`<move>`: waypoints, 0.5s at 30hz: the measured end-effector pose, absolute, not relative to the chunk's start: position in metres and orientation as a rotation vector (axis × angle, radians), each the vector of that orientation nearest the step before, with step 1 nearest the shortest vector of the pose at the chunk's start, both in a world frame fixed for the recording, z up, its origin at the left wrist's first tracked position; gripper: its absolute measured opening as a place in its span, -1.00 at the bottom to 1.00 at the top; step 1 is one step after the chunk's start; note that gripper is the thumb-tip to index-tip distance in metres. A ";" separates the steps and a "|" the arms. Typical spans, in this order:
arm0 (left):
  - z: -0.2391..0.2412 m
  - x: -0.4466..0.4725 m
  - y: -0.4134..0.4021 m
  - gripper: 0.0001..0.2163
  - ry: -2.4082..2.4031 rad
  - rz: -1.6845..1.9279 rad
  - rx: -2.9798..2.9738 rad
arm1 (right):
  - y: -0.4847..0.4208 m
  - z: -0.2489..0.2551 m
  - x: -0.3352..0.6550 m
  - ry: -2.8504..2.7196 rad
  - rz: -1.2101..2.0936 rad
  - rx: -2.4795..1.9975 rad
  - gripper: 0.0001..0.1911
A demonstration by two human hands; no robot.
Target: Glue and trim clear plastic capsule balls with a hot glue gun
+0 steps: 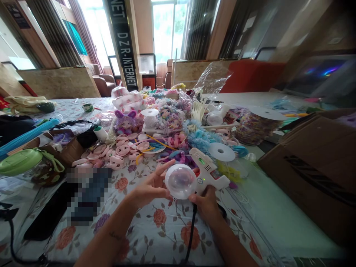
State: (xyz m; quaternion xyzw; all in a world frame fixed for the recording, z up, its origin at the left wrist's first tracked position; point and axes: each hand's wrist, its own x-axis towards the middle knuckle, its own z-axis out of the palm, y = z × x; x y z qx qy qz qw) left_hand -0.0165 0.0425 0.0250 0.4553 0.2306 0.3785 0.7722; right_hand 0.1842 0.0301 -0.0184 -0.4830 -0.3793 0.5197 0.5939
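Observation:
In front of me, over the floral tablecloth, my left hand [152, 187] holds a round, clear plastic dome with a white rim [180, 181] by its left side, thumb below and fingers above. My right hand [207, 202] is closed under a white glue gun [204, 168] with a small green display and a lit green light. The right thumb lies by the dome's lower right edge, and its other fingers are mostly hidden. The gun's thin nozzle points left, beyond the dome. From beneath it a black cord [191, 233] runs down towards me.
Behind the hands lie pink doll-face pieces [122, 149], a purple-haired doll [125, 122], blue fluffy trim [200, 139] and a white spool [221, 152]. A cardboard box [308, 174] stands right. A black phone-like slab [51, 211] and a green case [20, 162] lie left.

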 end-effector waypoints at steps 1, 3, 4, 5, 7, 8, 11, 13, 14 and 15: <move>0.023 -0.016 0.042 -0.19 0.482 0.823 0.982 | 0.029 -0.018 0.183 -0.874 1.212 -1.119 -0.45; 0.020 -0.016 0.041 -0.20 0.457 0.838 0.976 | 0.028 -0.018 0.181 -0.875 1.222 -1.112 -0.47; 0.019 -0.016 0.040 -0.20 0.454 0.845 0.975 | 0.027 -0.017 0.181 -0.882 1.227 -1.110 -0.48; 0.018 -0.016 0.039 -0.20 0.458 0.854 0.974 | 0.027 -0.016 0.180 -0.890 1.230 -1.108 -0.49; 0.017 -0.016 0.038 -0.20 0.480 0.885 0.972 | 0.029 -0.015 0.181 -0.915 1.248 -1.099 -0.50; 0.018 -0.016 0.038 -0.20 0.497 0.906 0.972 | 0.030 -0.015 0.181 -0.928 1.252 -1.094 -0.51; 0.021 -0.017 0.038 -0.14 0.558 1.004 0.966 | 0.032 -0.014 0.184 -0.962 1.226 -1.066 -0.61; 0.023 -0.019 0.039 -0.10 0.596 1.103 0.969 | 0.029 -0.012 0.187 -0.971 1.225 -1.024 -0.69; 0.023 -0.021 0.040 -0.09 0.615 1.160 0.974 | 0.026 -0.012 0.189 -0.970 1.232 -1.009 -0.69; 0.023 -0.023 0.042 -0.09 0.638 1.211 0.981 | 0.021 -0.011 0.191 -0.969 1.243 -1.006 -0.67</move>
